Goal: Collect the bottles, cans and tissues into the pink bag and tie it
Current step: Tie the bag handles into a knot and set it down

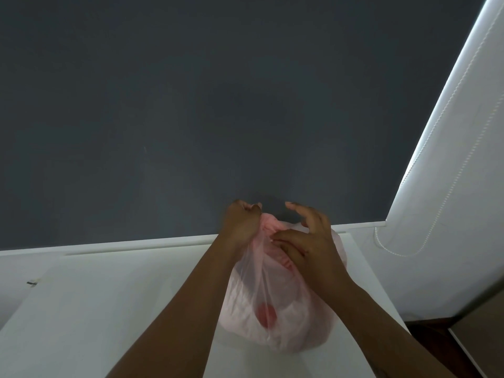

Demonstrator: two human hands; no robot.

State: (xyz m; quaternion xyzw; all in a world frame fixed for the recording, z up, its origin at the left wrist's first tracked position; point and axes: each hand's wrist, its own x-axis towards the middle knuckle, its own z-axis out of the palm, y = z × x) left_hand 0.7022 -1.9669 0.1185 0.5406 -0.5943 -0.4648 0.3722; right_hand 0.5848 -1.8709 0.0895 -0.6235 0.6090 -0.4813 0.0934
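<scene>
A thin pink bag sits full on the white table, bulging near the table's right side. A red round shape shows through its plastic; the rest of its contents are too blurred to name. The bag's top is gathered into a twisted bunch. My left hand is closed around that bunch from the left. My right hand rests on the upper right of the bag, thumb and lower fingers pinching the plastic while the index finger is raised.
A dark grey wall rises directly behind the table. A white roller blind with a beaded cord hangs at the right. Dark floor shows past the table's right edge.
</scene>
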